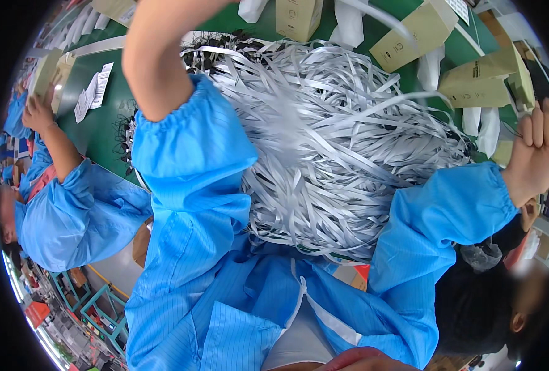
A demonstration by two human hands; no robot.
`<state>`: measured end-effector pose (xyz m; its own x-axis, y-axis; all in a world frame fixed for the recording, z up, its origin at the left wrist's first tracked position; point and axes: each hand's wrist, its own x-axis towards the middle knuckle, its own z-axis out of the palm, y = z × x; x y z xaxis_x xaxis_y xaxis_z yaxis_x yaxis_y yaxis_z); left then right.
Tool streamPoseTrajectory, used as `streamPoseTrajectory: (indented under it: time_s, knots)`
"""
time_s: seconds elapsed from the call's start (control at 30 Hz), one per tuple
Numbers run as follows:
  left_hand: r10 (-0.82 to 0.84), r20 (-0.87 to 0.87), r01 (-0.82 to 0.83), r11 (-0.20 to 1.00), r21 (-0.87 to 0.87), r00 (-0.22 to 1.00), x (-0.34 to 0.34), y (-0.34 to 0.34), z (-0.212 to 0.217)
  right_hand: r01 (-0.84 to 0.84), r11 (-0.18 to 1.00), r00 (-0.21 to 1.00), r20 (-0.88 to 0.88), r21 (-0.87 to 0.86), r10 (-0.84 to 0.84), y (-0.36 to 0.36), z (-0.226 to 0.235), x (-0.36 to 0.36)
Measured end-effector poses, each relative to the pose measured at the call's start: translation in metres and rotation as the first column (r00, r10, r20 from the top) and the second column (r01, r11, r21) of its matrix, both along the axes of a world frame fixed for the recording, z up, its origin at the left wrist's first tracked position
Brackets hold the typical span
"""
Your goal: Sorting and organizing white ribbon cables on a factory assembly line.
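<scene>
My left forearm (154, 62) reaches up past the top edge, so my left hand is out of view. A large heap of flat white straps (324, 148), perhaps lanyards, lies in front of me, with thin black cords (128, 133) showing at its left edge. At the far right is my right hand (537, 145), its fingers curled and closed beside a tan paper box (481, 83). Whatever is inside those fingers is hidden. Some straps blur near the heap's upper right, next to that box.
More tan boxes (410, 37) and white wrapped pieces (348, 25) stand along the far side of the green table (101, 148). White paper slips (95, 93) lie at left. A co-worker in blue (83, 216) handles a box there; another person in black (484, 309) is close at right.
</scene>
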<state>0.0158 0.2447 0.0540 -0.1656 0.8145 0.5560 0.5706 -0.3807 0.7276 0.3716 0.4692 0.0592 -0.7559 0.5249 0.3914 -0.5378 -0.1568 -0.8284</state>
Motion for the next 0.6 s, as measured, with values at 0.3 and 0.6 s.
streamPoseTrajectory:
  time_s: [0.3, 0.6]
  knots:
    - [-0.173, 0.178, 0.202, 0.967, -0.158, 0.969, 0.031, 0.003, 0.011, -0.153, 0.478, 0.793, 0.396, 0.865, -0.463, -0.07, -0.037, -0.098]
    - [0.19, 0.422, -0.191, 0.981, -0.04, 0.887, 0.038, 0.006, 0.015, -0.806, 0.562, 0.592, 0.269, 0.188, 0.759, -0.07, -0.05, -0.152]
